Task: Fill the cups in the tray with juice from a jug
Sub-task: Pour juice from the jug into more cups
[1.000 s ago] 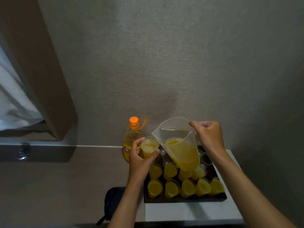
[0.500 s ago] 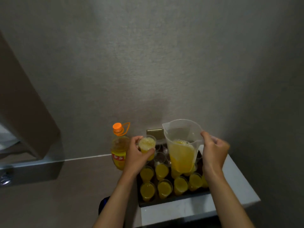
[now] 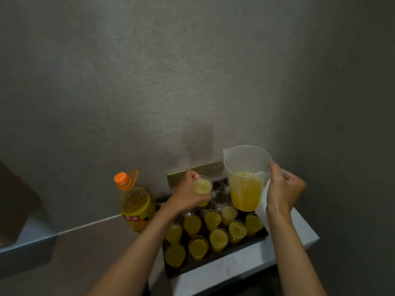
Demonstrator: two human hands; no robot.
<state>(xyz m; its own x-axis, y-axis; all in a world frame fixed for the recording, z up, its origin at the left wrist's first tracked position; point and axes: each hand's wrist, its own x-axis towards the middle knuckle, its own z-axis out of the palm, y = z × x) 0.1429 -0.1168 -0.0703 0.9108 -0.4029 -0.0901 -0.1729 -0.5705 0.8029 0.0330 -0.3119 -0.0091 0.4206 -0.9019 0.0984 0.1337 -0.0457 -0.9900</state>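
- Right hand [image 3: 282, 193] grips the handle of the jug [image 3: 245, 178], held upright above the tray [image 3: 213, 260], part full of juice.
- Left hand [image 3: 186, 196] is wrapped round a filled cup [image 3: 202, 186] over the tray's far rows.
- Filled cups [image 3: 197, 248] occupy the near rows.
- Bottle [image 3: 135, 202] stands left of the tray.

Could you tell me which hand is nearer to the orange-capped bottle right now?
Left. The left hand holds a cup just right of the bottle; the right hand grips the jug farther away.
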